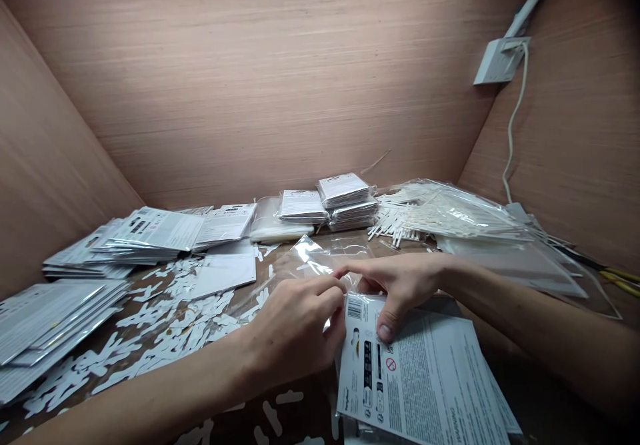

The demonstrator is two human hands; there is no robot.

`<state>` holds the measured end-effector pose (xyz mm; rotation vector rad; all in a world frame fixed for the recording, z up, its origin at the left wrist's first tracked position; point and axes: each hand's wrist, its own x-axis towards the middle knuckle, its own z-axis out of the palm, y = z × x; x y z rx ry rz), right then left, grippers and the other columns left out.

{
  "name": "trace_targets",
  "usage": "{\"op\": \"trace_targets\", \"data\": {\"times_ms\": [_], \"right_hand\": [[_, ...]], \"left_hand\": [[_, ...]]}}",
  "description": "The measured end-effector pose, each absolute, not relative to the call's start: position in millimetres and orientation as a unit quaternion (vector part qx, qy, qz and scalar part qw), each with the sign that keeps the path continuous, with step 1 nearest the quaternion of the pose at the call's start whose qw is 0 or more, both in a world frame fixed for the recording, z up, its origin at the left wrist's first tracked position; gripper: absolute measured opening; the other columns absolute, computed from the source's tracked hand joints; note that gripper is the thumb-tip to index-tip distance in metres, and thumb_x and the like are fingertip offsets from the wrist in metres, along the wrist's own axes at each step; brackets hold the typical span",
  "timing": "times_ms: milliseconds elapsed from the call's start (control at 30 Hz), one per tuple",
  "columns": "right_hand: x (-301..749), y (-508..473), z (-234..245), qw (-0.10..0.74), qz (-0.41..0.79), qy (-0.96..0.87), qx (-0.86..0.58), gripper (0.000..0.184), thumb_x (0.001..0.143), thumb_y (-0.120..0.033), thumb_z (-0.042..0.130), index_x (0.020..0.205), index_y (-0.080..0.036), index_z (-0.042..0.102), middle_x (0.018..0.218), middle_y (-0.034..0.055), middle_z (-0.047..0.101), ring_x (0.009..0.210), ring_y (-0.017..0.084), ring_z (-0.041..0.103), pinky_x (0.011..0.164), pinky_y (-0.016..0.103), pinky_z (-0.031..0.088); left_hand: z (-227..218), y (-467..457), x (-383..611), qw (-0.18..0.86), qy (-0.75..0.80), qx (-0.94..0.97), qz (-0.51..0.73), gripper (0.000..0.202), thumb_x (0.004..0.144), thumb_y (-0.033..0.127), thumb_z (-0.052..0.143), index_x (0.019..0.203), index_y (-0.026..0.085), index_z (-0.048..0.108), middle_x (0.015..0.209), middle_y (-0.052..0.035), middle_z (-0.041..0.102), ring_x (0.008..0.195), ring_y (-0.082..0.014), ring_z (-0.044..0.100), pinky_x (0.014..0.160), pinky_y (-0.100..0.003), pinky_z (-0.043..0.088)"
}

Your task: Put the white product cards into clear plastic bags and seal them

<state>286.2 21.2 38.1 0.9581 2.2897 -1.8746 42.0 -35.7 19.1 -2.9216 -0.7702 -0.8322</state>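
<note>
My right hand [400, 285] rests over the top edge of a printed card pack [420, 372], thumb pressed on its face and fingers reaching behind. The card has a barcode, a hang slot and small text. At the pack's upper left corner, my left hand [305, 318] is closed with curled fingers. What it pinches is hidden. Clear plastic film [307, 252] lies just beyond both hands. Beneath the top card, the edges of other cards show at the lower right.
Stacks of printed packs [160, 228] stand at the back left, with more packs [45, 325] near the left edge. White cut-out strips [185, 325] litter the table. Bagged white sticks [430, 212] lie at the back right, near yellow-handled pliers [620, 280]. A cable [511, 125] hangs from a wall socket.
</note>
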Motion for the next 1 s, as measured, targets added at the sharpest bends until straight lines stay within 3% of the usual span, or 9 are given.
{"op": "trace_targets", "data": {"times_ms": [133, 233, 333, 467, 600, 667, 800, 933, 1000], "right_hand": [[291, 24, 41, -0.008, -0.551, 0.744, 0.378, 0.136, 0.063, -0.037, 0.098, 0.163, -0.027, 0.006, 0.091, -0.0017, 0.070, 0.085, 0.022, 0.074, 0.069, 0.026, 0.058], [293, 25, 41, -0.043, -0.538, 0.746, 0.389, 0.144, 0.062, -0.038, 0.099, 0.163, -0.030, -0.003, 0.103, 0.0021, 0.071, 0.092, 0.024, 0.074, 0.076, 0.029, 0.058], [292, 25, 38, -0.069, -0.545, 0.740, 0.388, 0.140, 0.061, -0.037, 0.099, 0.162, -0.031, 0.003, 0.118, 0.0072, 0.067, 0.102, 0.026, 0.072, 0.082, 0.032, 0.058], [292, 29, 31, -0.111, -0.558, 0.732, 0.375, 0.131, 0.064, -0.036, 0.098, 0.160, -0.028, 0.010, 0.116, 0.0070, 0.065, 0.095, 0.023, 0.071, 0.079, 0.031, 0.058], [293, 36, 19, -0.126, -0.558, 0.728, 0.377, 0.119, 0.068, -0.040, 0.095, 0.159, -0.025, 0.019, 0.106, 0.0042, 0.066, 0.088, 0.019, 0.070, 0.073, 0.028, 0.055], [293, 40, 12, -0.125, -0.519, 0.747, 0.396, 0.114, 0.067, -0.044, 0.094, 0.157, -0.023, 0.027, 0.111, 0.0060, 0.065, 0.094, 0.020, 0.068, 0.079, 0.030, 0.055], [293, 45, 10, -0.148, -0.391, 0.805, 0.422, 0.098, 0.072, -0.052, 0.089, 0.151, -0.018, 0.040, 0.125, 0.0132, 0.063, 0.105, 0.025, 0.066, 0.089, 0.039, 0.055], [293, 26, 41, -0.137, -0.125, 0.897, 0.402, 0.045, 0.095, -0.046, 0.066, 0.129, -0.015, 0.064, 0.121, 0.0153, 0.067, 0.115, 0.031, 0.062, 0.099, 0.046, 0.048], [286, 1, 61, -0.097, -0.068, 0.908, 0.401, 0.037, 0.101, -0.046, 0.056, 0.119, -0.017, 0.070, 0.111, 0.0138, 0.070, 0.104, 0.030, 0.066, 0.093, 0.045, 0.050]], "left_hand": [[23, -35, 39, 0.016, -0.203, -0.932, -0.299, 0.013, 0.091, 0.010, 0.058, 0.084, 0.015, 0.067, 0.107, -0.0105, 0.078, 0.086, -0.0207, 0.075, 0.073, -0.035, 0.065], [27, -33, 39, 0.005, -0.179, -0.941, -0.286, 0.013, 0.088, 0.005, 0.057, 0.090, 0.014, 0.067, 0.118, -0.0108, 0.076, 0.098, -0.0207, 0.073, 0.085, -0.036, 0.064], [28, -32, 39, -0.021, -0.157, -0.949, -0.273, 0.016, 0.086, 0.002, 0.056, 0.091, 0.014, 0.064, 0.119, -0.0102, 0.076, 0.111, -0.0215, 0.067, 0.098, -0.038, 0.060], [25, -31, 38, -0.068, -0.146, -0.954, -0.252, 0.017, 0.086, 0.015, 0.061, 0.103, 0.015, 0.060, 0.121, -0.0143, 0.073, 0.128, -0.0259, 0.061, 0.110, -0.043, 0.054], [17, -30, 37, -0.072, -0.136, -0.967, -0.203, 0.083, 0.077, 0.058, 0.075, 0.135, 0.006, 0.047, 0.132, -0.0238, 0.067, 0.132, -0.0373, 0.059, 0.115, -0.055, 0.048], [10, -30, 38, -0.065, -0.153, -0.968, -0.186, 0.105, 0.070, 0.068, 0.078, 0.142, 0.003, 0.040, 0.140, -0.0279, 0.061, 0.139, -0.0408, 0.053, 0.117, -0.055, 0.046], [-1, -27, 37, -0.045, -0.196, -0.964, -0.172, 0.105, 0.073, 0.061, 0.078, 0.148, 0.000, 0.035, 0.151, -0.0319, 0.050, 0.147, -0.0432, 0.042, 0.120, -0.055, 0.043], [-4, -22, 35, -0.057, -0.193, -0.964, -0.171, 0.101, 0.079, 0.065, 0.072, 0.148, 0.001, 0.036, 0.149, -0.0330, 0.051, 0.146, -0.0438, 0.043, 0.119, -0.060, 0.042], [-4, -20, 33, -0.065, -0.195, -0.964, -0.169, 0.099, 0.078, 0.067, 0.071, 0.145, 0.002, 0.040, 0.149, -0.0333, 0.051, 0.146, -0.0432, 0.045, 0.120, -0.060, 0.040]]}}
